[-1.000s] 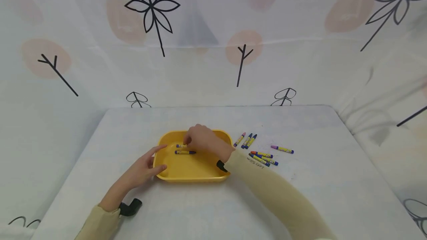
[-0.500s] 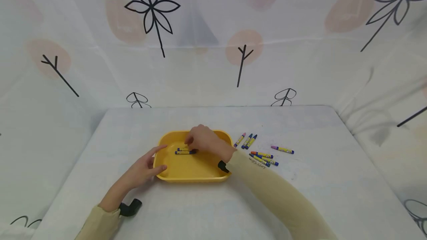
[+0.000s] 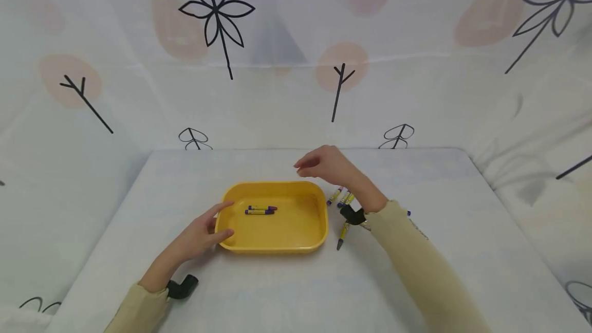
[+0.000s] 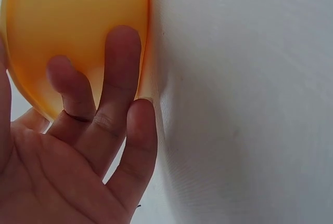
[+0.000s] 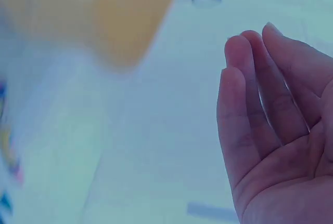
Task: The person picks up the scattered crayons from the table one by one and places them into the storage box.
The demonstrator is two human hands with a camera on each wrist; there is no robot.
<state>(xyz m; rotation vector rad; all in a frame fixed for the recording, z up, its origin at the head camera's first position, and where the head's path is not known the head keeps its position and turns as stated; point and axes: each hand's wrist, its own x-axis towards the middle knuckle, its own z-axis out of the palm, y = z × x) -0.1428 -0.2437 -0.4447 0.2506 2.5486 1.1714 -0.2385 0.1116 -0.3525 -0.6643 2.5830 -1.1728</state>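
One pale backdrop (image 3: 277, 107): fills the top half of the head view, printed with black line flowers, twigs and blush patches.
White counter (image 3: 259, 292): spans the lower half of the frame, under everything else.
Right sleeve (image 3: 425, 271): runs from the bottom right up toward centre, blocking the view of part of the loose crayons.
Yellow tray (image 3: 287, 227): centre of the frame, just below the middle.
Left sleeve (image 3: 139, 310): bottom left.
Left hand (image 3: 196, 238): at the tray's left end, grasping it, thumb and a finger over the rim, other fingers against the outside.
Right hand (image 3: 330, 166): right of centre, beyond the tray's upper right corner, released and bare, fingers loosely bent.
Black wrist devices (image 3: 183, 287): one per wrist; the right one covers more crayons.
Paired crayons (image 3: 259, 212): inside the tray, left of its middle, side by side.
Loose crayons (image 3: 335, 196): right of the tray, a dark-tipped one (image 3: 342, 235) lowest; partly hidden, so I cannot count them.
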